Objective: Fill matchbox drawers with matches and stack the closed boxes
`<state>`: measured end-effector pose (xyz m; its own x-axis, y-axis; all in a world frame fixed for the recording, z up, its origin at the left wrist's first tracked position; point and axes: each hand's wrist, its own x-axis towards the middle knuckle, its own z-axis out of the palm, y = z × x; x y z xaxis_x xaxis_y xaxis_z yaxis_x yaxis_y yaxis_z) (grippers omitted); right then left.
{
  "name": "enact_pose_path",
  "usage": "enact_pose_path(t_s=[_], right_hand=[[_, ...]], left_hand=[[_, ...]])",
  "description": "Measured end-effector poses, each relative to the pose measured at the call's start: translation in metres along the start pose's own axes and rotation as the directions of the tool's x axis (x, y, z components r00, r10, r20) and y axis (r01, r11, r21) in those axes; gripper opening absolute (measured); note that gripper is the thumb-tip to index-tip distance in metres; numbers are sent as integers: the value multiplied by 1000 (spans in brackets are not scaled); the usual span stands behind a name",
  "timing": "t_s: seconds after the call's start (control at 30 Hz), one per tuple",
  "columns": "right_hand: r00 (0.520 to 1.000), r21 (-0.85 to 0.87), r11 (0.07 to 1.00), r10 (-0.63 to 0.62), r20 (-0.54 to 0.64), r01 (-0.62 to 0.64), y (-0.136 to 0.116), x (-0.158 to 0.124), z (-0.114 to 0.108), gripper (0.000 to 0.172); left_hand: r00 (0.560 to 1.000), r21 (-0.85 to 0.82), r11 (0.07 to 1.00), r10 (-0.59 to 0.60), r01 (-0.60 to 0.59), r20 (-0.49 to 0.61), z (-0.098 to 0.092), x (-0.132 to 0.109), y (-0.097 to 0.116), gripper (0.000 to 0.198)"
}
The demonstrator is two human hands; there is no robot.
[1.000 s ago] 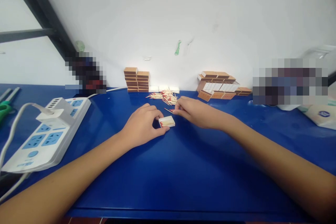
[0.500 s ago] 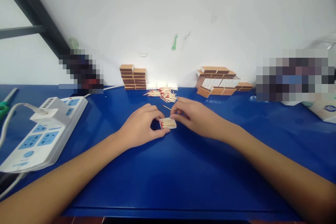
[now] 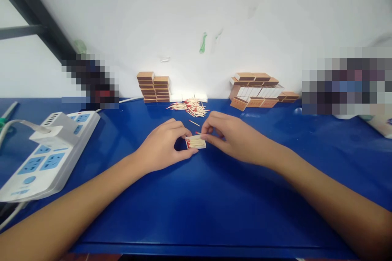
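Small white tray [image 3: 201, 147] sits on the table [image 3: 190, 204] in front of the person, between the two hands. Matches [image 3: 196, 143] lie along it, most red heads to the left; judged well stocked, exact fill unclear. Left hand [image 3: 165, 145] grips the tray's left end, thumb on the near side, fingers curled on the far side. Right hand [image 3: 228, 134] is bent over the far right corner, thumb and forefinger pinched together; a red tip at the fingertips looks like a held match [image 3: 197, 133].

Just beyond: one stray match [image 3: 194, 123] on the table, apart from the tray. Further back: loose heap [image 3: 191, 108], heads pointing various ways; judged plenty left outside the tray. At the wall, matchboxes stand stacked on the left [image 3: 154, 88] and right [image 3: 255, 91] of the heap.
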<state>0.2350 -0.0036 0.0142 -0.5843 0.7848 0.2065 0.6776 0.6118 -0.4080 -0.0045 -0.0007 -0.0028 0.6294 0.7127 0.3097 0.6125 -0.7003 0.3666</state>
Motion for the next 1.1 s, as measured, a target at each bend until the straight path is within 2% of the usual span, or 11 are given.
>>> enact_pose_path(t_s=[0.13,0.3,0.37,0.57,0.63,0.7,0.83,0.97,1.1], right_hand=[[998,-33,999,-19,62,21,-13,4,10,14],[1000,56,998,3,-9,-2,-9,11,22,9],[1000,42,999,-3,2,3,-7,14,24,11],[995,-96,994,-34,95,43,-12,10,9,15],[994,-88,995,-33,108,42,-12,9,4,15],[997,-42,999,-24,71,27,-8,13,4,14],[987,-14,994,106,-123,-108,15,35,17,11],[977,-35,979,199,-80,-202,33,49,26,15],[991,30,994,104,-89,-102,26,37,17,16]], left_hand=[[1000,0,1000,15,-15,-9,1,0,-1,23],[999,-5,999,35,-35,-8,1,0,-1,23],[1000,-7,1000,30,-30,-1,1,0,-1,23],[1000,-9,1000,17,-17,7,0,0,-1,25],[1000,-13,1000,13,-13,7,0,0,-1,24],[1000,-10,1000,6,-6,10,-1,0,0,24],[1000,0,1000,-4,4,18,-2,0,1,26],[1000,2,1000,-13,13,14,-1,0,-1,26],[998,36,997,-62,62,-20,0,1,-5,26]])
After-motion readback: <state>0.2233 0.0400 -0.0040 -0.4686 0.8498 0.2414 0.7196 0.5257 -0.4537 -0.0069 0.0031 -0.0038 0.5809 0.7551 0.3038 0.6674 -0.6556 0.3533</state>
